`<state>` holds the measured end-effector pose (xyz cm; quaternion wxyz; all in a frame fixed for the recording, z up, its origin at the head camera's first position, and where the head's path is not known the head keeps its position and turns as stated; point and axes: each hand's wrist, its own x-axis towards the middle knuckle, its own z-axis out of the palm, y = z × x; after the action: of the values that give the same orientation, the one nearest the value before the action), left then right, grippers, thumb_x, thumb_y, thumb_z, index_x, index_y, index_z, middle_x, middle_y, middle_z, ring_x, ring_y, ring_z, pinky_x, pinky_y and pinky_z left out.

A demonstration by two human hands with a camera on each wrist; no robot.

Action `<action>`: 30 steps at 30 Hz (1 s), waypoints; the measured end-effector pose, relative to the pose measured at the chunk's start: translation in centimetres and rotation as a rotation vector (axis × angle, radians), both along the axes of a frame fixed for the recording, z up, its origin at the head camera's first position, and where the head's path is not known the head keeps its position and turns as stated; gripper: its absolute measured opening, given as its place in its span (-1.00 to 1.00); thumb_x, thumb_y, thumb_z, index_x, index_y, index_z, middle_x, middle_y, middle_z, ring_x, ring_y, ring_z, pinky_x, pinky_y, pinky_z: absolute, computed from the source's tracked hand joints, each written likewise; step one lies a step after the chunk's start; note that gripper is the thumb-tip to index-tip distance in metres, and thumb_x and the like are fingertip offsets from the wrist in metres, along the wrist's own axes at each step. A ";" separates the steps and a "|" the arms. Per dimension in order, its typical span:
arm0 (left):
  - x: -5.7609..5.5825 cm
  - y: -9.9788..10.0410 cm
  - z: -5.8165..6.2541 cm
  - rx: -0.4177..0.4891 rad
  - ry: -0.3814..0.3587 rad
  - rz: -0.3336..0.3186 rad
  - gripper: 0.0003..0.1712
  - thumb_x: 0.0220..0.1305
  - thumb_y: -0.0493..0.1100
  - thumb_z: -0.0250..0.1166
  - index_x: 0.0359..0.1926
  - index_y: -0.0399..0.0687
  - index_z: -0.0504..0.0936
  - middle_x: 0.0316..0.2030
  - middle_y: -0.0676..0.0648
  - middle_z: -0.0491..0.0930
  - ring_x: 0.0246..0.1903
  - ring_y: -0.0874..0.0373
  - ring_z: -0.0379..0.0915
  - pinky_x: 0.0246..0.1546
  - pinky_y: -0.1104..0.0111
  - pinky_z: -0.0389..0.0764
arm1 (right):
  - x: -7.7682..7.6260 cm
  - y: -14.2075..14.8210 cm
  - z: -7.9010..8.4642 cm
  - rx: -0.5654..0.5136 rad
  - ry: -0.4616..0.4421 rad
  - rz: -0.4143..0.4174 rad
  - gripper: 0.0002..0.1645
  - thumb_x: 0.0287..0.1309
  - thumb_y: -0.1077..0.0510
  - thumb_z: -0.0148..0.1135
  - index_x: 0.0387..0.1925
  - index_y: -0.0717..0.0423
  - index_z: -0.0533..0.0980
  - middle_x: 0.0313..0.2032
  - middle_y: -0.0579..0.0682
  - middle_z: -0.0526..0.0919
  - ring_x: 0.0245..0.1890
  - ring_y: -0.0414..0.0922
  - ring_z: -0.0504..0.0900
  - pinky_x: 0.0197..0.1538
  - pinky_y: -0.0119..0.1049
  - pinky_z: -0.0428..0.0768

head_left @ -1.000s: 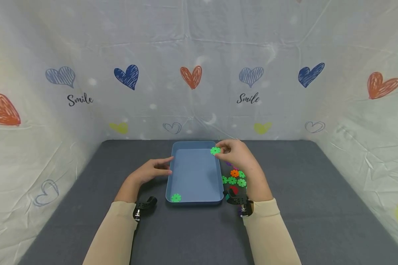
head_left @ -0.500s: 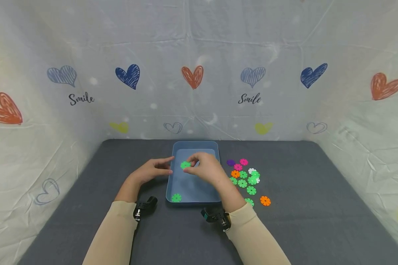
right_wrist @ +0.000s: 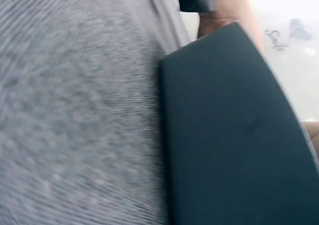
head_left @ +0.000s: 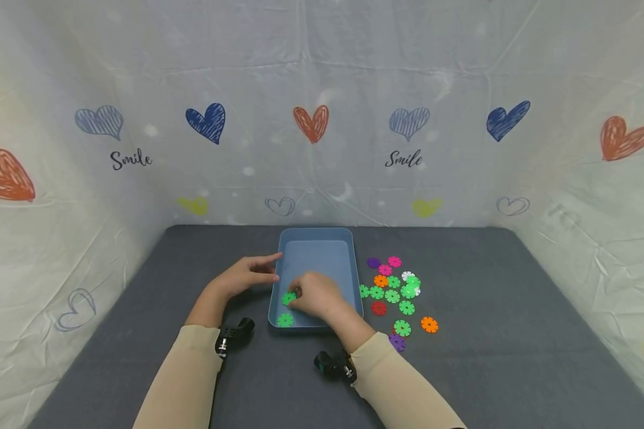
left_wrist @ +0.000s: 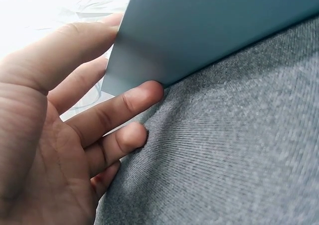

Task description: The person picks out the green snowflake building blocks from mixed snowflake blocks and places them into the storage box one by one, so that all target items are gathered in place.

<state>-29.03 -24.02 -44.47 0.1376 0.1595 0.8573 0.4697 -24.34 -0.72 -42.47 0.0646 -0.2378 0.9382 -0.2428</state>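
Note:
My right hand [head_left: 316,295] is inside the shallow blue tray [head_left: 316,256], near its front left. Thumb and fingers pinch a green snowflake disc [head_left: 288,298] at its edge. Just in front of it, another green snowflake disc [head_left: 285,320] lies in the tray's front left corner. At the tray's left side, my left hand [head_left: 242,276] touches the wall with extended fingers. The left wrist view has those fingers [left_wrist: 142,96] against the outer wall of the tray [left_wrist: 199,31]. In the right wrist view the tray's outer wall [right_wrist: 234,130] hides most of the right hand.
Right of the tray, loose snowflake discs [head_left: 392,297] in green, pink, orange, white, red and purple lie scattered, some overlapping. An orange disc [head_left: 429,325] lies farther right. The grey cloth-covered table [head_left: 494,286] meets a white printed curtain [head_left: 354,89] behind.
The right hand has carried the green snowflake disc from the tray's back right edge leftward, then forward and down to its front left. My left hand has stayed put.

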 end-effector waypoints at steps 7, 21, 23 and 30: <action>0.1 0.1 0.2 0.004 -0.006 -0.008 -0.22 0.39 -0.03 0.40 0.55 0.09 0.33 0.21 -0.21 0.55 0.24 -0.13 0.42 0.26 -0.15 0.36 | 0.1 0.0 -0.2 -0.016 -0.039 0.057 -0.63 0.20 0.03 0.51 0.04 0.00 0.75 -0.42 -0.22 0.63 -0.42 -0.28 0.51 -0.29 -0.31 0.52; -0.2 0.2 -0.1 0.017 -0.009 0.002 -0.21 0.39 -0.05 0.40 0.55 0.02 0.32 0.19 -0.27 0.55 0.20 -0.16 0.44 0.25 -0.16 0.37 | -1.3 3.6 3.4 -0.224 -0.066 0.078 -0.64 0.39 0.15 0.31 0.16 0.14 0.67 -0.23 -0.10 0.65 -0.47 -0.18 0.45 -0.38 -0.31 0.45; -0.2 0.2 0.0 0.013 -0.011 0.018 -0.21 0.37 -0.03 0.42 0.54 0.05 0.34 0.19 -0.25 0.56 0.21 -0.14 0.43 0.26 -0.15 0.36 | -1.6 4.7 3.9 -0.255 -0.018 0.030 -0.66 0.39 0.13 0.31 0.14 0.09 0.68 -0.24 -0.13 0.64 -0.51 -0.17 0.43 -0.41 -0.30 0.44; 0.1 0.3 0.0 0.019 -0.015 0.031 -0.19 0.34 -0.02 0.45 0.53 0.11 0.36 0.22 -0.22 0.53 0.25 -0.13 0.41 0.29 -0.13 0.35 | -2.6 9.9 4.5 -0.366 0.011 -0.147 -0.64 0.39 0.11 0.33 0.17 0.06 0.66 -0.17 -0.06 0.62 -0.42 -0.09 0.45 -0.35 -0.22 0.45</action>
<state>-28.95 -23.72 -44.48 0.1350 0.1439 0.8541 0.4812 -26.93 9.15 -37.95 -0.0028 -0.1779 0.8936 -0.4121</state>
